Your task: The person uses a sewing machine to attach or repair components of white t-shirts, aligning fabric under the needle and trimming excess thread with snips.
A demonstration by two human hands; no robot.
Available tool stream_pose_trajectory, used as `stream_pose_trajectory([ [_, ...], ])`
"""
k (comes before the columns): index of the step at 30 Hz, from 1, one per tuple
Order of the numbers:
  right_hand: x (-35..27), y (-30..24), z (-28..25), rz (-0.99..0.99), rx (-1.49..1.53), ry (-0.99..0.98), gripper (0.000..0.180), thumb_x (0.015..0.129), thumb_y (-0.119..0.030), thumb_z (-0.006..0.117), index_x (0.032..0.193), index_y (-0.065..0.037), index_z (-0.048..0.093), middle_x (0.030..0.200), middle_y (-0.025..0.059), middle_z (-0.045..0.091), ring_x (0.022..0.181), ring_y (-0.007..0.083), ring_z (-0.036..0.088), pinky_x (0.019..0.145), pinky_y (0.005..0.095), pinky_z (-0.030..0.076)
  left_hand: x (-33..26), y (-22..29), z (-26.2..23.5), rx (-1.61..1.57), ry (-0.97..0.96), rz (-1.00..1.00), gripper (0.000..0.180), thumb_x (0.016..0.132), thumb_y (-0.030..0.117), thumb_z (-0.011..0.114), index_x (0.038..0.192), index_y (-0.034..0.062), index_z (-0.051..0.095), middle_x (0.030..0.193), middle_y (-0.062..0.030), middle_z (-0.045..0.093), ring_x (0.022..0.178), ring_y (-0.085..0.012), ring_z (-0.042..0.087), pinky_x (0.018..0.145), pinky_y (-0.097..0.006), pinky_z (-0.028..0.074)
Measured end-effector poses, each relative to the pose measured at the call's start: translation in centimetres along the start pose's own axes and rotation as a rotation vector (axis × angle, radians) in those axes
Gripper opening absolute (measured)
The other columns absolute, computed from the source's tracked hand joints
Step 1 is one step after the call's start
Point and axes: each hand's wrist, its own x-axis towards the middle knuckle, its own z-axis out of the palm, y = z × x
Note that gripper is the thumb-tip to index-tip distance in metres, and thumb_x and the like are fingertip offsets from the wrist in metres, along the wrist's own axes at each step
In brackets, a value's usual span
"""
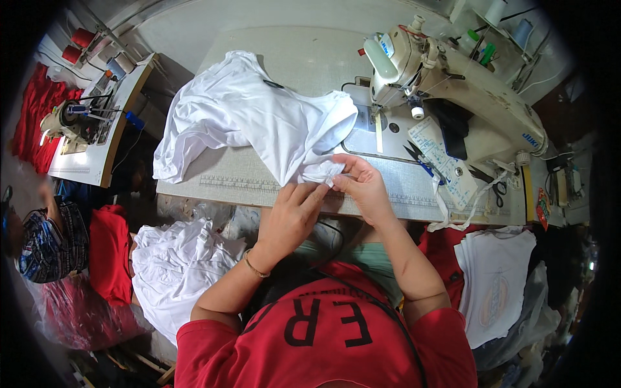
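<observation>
A white knit garment, seemingly a T-shirt (239, 110), lies crumpled across the left and middle of the sewing table (304, 48). One gathered edge of it comes to the table's front. My left hand (291, 213) is closed on that edge, palm down, its fingertips pressing the cloth. Beside it, my right hand (363, 187) pinches the same bunched edge between thumb and fingers. Both hands nearly touch. A small dark label shows on the garment. To the right stands the white sewing machine (479, 90), its needle area apart from the cloth.
Blue-handled scissors (430, 165), a paper slip (446, 155), a dark phone-like object (449, 126) and white tape (443, 210) lie right. White cloth (178, 265) is heaped at lower left, folded white shirts (498, 278) at lower right. Another person (55, 236) sits far left by a second machine (71, 126).
</observation>
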Motion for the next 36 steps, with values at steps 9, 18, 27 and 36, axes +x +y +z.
stream_pose_trajectory([
  [9,-1.0,-0.5,0.0,-0.032,-0.091,0.14,0.039,0.083,-0.003,0.065,0.116,-0.001,0.045,0.081,0.0066,0.063,0.073,0.0103,0.06,0.066,0.0227,0.047,1.7,0.2,0.1,-0.233,0.07,-0.201,0.023,0.078,0.006,0.068,0.098,0.0019,0.058,0.088,-0.0113,0.062,0.079,-0.0295,0.059,0.072,-0.038,0.046],
  [18,-3.6,1.4,-0.6,-0.334,-0.27,0.272,0.03,0.087,-0.001,0.061,0.113,-0.002,0.046,0.085,0.0044,0.061,0.077,0.0092,0.057,0.071,0.022,0.044,2.9,0.2,0.6,-0.35,0.026,-0.284,0.024,0.081,0.007,0.067,0.102,0.0014,0.058,0.088,-0.0126,0.061,0.077,-0.03,0.061,0.066,-0.037,0.048],
  [27,-6.0,0.5,-1.1,-0.421,-0.319,0.301,0.032,0.086,0.0,0.06,0.115,-0.003,0.046,0.09,0.0037,0.061,0.082,0.0088,0.056,0.075,0.0225,0.045,4.6,-0.6,0.9,-0.164,0.042,0.1,0.016,0.081,0.006,0.063,0.096,0.0034,0.058,0.094,-0.0132,0.058,0.076,-0.0301,0.062,0.063,-0.038,0.05],
  [36,-8.6,0.9,-4.5,-0.421,-0.672,0.284,0.022,0.084,-0.001,0.063,0.106,-0.002,0.057,0.086,0.0037,0.062,0.081,0.0091,0.06,0.074,0.0226,0.047,2.9,0.3,0.9,-0.42,0.021,-0.154,0.008,0.082,-0.001,0.061,0.09,-0.0021,0.058,0.107,-0.017,0.063,0.091,-0.0329,0.064,0.075,-0.034,0.052],
])
